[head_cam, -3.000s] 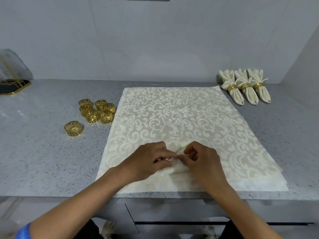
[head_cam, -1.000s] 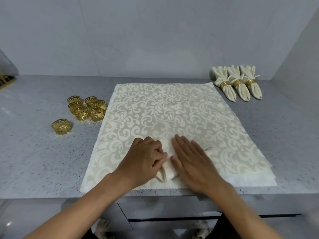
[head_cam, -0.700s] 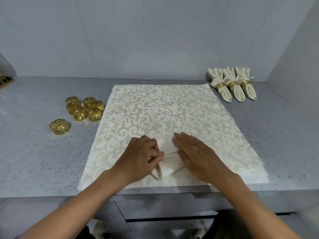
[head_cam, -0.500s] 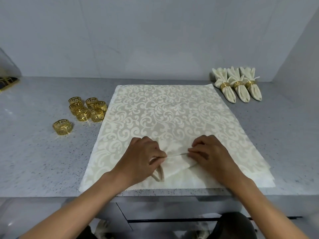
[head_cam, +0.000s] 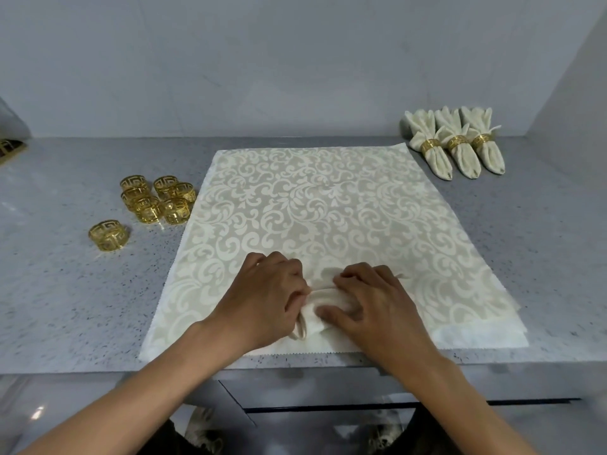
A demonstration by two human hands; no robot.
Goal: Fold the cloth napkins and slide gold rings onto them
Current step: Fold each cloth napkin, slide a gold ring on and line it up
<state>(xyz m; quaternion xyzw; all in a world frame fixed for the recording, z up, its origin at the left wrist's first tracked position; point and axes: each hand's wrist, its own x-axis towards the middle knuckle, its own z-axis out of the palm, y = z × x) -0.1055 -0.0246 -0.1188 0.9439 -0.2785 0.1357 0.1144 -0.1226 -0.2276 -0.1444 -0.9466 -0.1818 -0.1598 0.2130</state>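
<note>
A small cream napkin [head_cam: 318, 302] lies bunched into folds near the front edge of a stack of flat patterned napkins [head_cam: 315, 205]. My left hand [head_cam: 266, 297] pinches its left end with curled fingers. My right hand [head_cam: 371, 300] lies over its right part, fingers curled on the cloth and thumb pressing its front. Most of the napkin is hidden under both hands. Several loose gold rings [head_cam: 157, 198] cluster to the left, and one ring [head_cam: 108, 235] sits apart nearer the front.
Three folded napkins with gold rings [head_cam: 456, 144] lie at the back right by the wall. The grey speckled counter [head_cam: 65, 290] ends just in front of the stack. A dark tray edge [head_cam: 10, 149] shows at the far left.
My right hand went from flat on the cloth to pinching a fold, then moved left to cover and gather the small napkin. My left hand kept its hold at the left end.
</note>
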